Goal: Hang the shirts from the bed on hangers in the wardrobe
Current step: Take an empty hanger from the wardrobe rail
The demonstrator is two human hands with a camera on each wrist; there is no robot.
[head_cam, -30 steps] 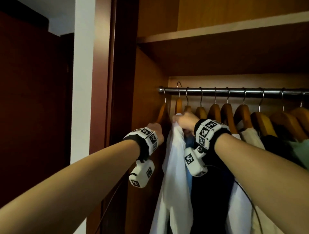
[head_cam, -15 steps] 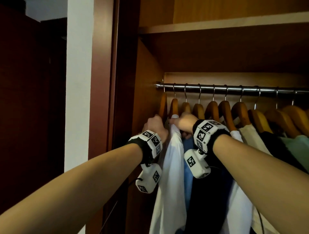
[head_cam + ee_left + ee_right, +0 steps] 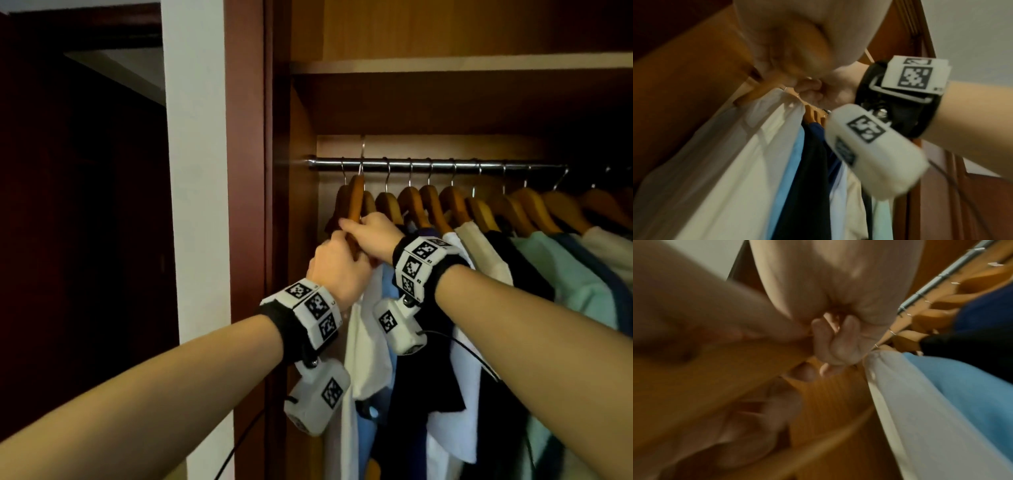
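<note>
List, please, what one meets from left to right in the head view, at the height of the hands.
dark doorway → white wall strip → wardrobe frame → left hand → right hand → cream shirt → mint shirt

A: Where do the two hands sit relative to the wooden hanger [image 3: 356, 200]?

B: Both meet at its lower end. The left hand [image 3: 339, 269] lies below, fingers curled round the wood; the right hand [image 3: 371, 236] lies just above and to the right of it, fingers [image 3: 835, 344] curled on the same hanger.

A: And the arms?

B: Both forearms stretch up and forward toward the hanger, converging at the wrists. The hands touch each other. Each wrist carries a marker-covered band.
</note>
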